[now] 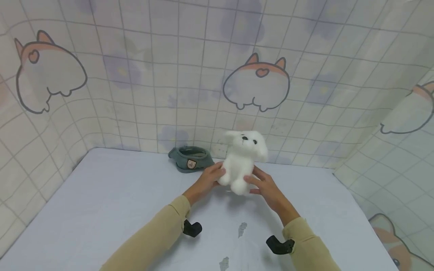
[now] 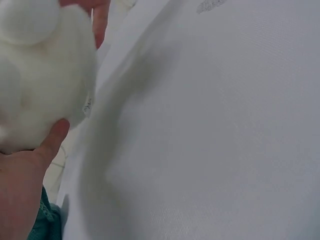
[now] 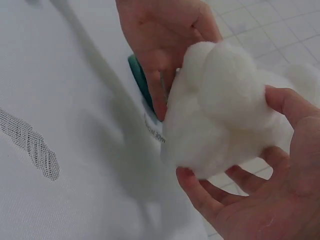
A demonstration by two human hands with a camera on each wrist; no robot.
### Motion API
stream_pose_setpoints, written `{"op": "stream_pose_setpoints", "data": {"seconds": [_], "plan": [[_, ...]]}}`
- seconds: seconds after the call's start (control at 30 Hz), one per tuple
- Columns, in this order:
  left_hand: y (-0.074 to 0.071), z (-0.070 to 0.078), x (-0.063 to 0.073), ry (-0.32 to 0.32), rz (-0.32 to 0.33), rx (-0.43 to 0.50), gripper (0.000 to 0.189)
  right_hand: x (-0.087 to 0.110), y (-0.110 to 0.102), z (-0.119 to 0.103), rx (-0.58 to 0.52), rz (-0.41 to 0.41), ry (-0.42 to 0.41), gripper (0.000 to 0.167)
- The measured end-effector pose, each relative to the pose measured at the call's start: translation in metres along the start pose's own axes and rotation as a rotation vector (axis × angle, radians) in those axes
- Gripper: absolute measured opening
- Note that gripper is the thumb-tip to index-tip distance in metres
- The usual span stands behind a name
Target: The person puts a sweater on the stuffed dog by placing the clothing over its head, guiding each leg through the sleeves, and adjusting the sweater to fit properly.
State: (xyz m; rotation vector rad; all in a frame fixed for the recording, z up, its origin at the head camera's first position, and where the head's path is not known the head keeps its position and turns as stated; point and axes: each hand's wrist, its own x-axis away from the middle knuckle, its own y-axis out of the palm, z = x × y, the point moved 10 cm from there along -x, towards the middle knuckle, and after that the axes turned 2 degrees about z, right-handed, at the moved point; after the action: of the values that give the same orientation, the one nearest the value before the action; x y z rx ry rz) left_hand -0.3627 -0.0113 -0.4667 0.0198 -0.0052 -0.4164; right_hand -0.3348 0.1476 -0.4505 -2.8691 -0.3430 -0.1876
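A white plush dog [image 1: 241, 162] with a black nose and black eyes is held upright just above the white table, tilted to one side. My left hand [image 1: 207, 177] grips its lower body from the left. From the right, my right hand [image 1: 268, 187] holds the other side, its thumb and fingers spread round the white fur [image 3: 227, 100] in the right wrist view. A small printed tag [image 3: 154, 131] sticks out from the plush. Behind the left hand lies a teal fabric piece [image 1: 190, 162] with a round opening and a shield-shaped badge.
The white tabletop [image 1: 118, 195] has grey worn patches [image 1: 242, 229] near the middle front. A gridded curtain [image 1: 190, 94] with cartoon dogs hangs close behind the table and along both sides. Dark wrist devices [image 1: 280, 245] sit below both sleeves.
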Motion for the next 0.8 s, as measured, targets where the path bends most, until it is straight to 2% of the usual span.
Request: {"op": "stream_pose_setpoints", "data": {"seconds": [0.07,0.27,0.4,0.6,0.8], "plan": [[-0.002,0.0,-0.001,0.004,-0.009,-0.049,0.048,-0.001,-0.001,0.001,-0.014,0.013,-0.001,0.07],[-0.007,0.005,-0.001,0.067,-0.021,-0.215,0.051,-0.005,-0.003,0.004,-0.053,0.043,-0.023,0.072],[-0.008,0.008,0.0,0.101,-0.02,-0.257,0.052,-0.006,-0.001,0.003,-0.065,0.051,-0.051,0.076],[-0.011,0.011,0.001,0.107,0.021,-0.338,0.053,-0.009,0.002,0.004,-0.079,0.051,-0.099,0.076],[-0.011,0.01,-0.001,0.119,0.02,-0.41,0.055,-0.01,0.002,0.011,-0.051,0.071,-0.072,0.075]]}}
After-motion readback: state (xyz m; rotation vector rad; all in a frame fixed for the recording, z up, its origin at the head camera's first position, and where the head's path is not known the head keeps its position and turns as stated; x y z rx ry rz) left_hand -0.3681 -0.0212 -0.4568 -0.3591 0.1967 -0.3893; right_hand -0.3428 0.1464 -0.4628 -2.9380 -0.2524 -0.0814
